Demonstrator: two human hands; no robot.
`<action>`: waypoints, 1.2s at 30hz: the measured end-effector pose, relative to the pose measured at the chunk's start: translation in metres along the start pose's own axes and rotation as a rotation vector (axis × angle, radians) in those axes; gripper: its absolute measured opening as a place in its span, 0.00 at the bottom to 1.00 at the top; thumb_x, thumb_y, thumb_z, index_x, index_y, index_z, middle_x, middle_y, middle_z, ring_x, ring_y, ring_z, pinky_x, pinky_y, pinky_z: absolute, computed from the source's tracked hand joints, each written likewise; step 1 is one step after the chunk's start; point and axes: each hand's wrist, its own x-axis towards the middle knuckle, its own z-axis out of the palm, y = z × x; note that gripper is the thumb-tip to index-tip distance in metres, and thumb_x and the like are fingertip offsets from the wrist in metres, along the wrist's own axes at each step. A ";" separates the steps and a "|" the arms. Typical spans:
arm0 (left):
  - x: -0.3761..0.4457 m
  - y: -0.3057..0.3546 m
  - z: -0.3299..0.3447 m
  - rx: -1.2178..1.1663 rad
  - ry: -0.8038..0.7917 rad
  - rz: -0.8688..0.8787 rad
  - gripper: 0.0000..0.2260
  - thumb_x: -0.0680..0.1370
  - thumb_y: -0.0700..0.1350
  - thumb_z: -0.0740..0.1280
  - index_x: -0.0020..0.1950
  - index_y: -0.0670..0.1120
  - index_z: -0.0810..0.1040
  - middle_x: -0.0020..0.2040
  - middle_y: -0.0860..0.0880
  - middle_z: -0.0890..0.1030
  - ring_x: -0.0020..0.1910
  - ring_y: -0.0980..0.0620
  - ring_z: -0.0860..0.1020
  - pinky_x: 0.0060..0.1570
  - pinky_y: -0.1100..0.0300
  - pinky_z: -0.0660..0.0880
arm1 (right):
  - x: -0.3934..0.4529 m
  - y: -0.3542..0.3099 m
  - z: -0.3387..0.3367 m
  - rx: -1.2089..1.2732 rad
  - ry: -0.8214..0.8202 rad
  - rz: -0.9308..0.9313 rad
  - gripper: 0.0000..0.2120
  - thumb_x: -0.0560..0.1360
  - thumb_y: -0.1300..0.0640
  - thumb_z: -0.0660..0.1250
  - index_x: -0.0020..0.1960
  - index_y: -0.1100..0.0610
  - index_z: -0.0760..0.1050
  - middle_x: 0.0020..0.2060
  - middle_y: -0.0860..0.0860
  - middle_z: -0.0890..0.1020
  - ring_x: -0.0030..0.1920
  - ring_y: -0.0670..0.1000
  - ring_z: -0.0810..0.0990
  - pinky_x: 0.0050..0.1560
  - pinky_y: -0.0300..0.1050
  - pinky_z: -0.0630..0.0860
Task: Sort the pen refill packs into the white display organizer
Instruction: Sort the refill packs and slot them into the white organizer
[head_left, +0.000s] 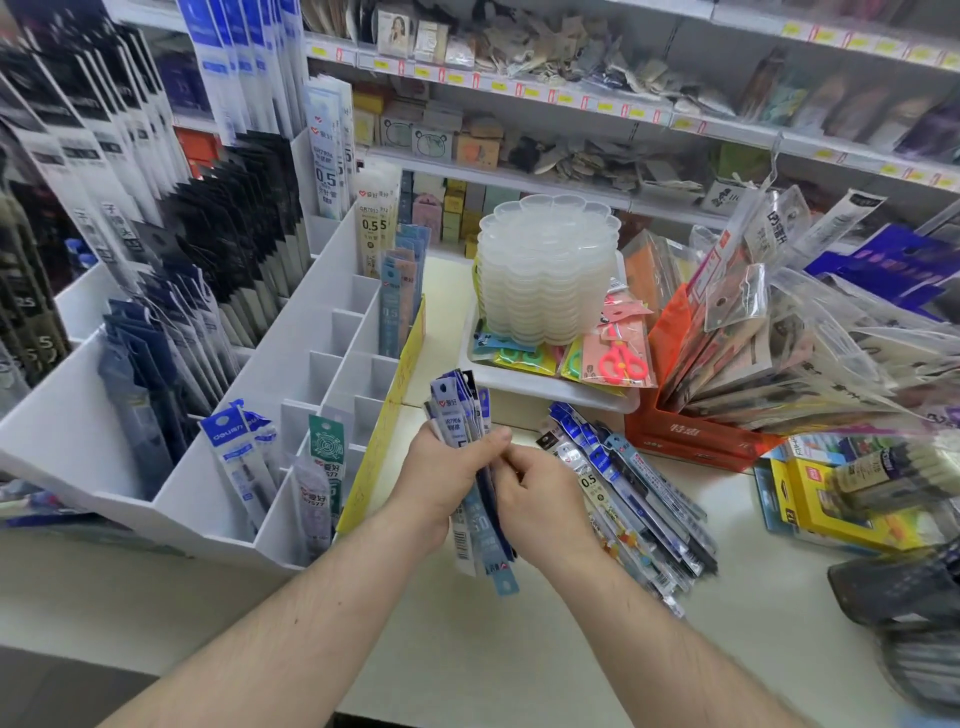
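Sorting in progress beside the white display organizer (291, 353): a fanned bundle of refill packs (470, 467) held upright just right of the organizer's front corner, the left hand (441, 473) wrapped round the bundle with thumb across its face, the right hand (540, 493) pinching the bundle's right edge, apparently to peel off a single pack. Loose pile of packs (628, 493) lying flat on the counter (467, 649), further right of the organizer, just beyond the right hand. Best done one pack at a time: read the header card, match brand and tip size against the packs already standing in the organizer, then slide the pack in bottom first with the header up and facing forward. Front-row compartments nearest the hands only partly filled, a blue-headed pack (234, 457) and a green-headed pack (327, 457) showing there; several middle cells along the organizer's right side look vacant, so probably meant for kinds with no match yet. Keep the left grip firm near the middle of the bundle so the slippery sleeves cannot fan out and drop. Worth watching the yellow strip (389, 410) on the organizer's right wall, easy to snag on the way in. Tray of scissors (550, 384) further back and right of the organizer, no obstacle.
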 end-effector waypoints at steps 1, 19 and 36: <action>0.000 0.002 0.000 0.004 0.021 0.001 0.12 0.72 0.37 0.76 0.51 0.42 0.78 0.39 0.47 0.82 0.38 0.50 0.82 0.40 0.56 0.78 | -0.002 -0.004 0.001 0.090 -0.057 0.029 0.13 0.78 0.53 0.60 0.44 0.55 0.82 0.37 0.50 0.84 0.41 0.52 0.82 0.45 0.54 0.80; -0.028 0.027 0.004 0.127 -0.028 0.145 0.26 0.65 0.42 0.81 0.59 0.45 0.74 0.49 0.47 0.83 0.47 0.52 0.83 0.43 0.61 0.78 | -0.012 0.006 0.004 0.252 -0.267 0.096 0.11 0.65 0.60 0.72 0.47 0.53 0.78 0.39 0.55 0.84 0.40 0.58 0.84 0.38 0.59 0.81; -0.047 0.042 -0.022 -0.027 -0.282 -0.047 0.09 0.70 0.33 0.72 0.48 0.41 0.79 0.39 0.46 0.84 0.40 0.48 0.83 0.43 0.52 0.81 | -0.008 -0.038 -0.063 -0.061 -0.513 0.129 0.17 0.63 0.37 0.74 0.41 0.50 0.84 0.39 0.46 0.86 0.43 0.50 0.83 0.49 0.53 0.78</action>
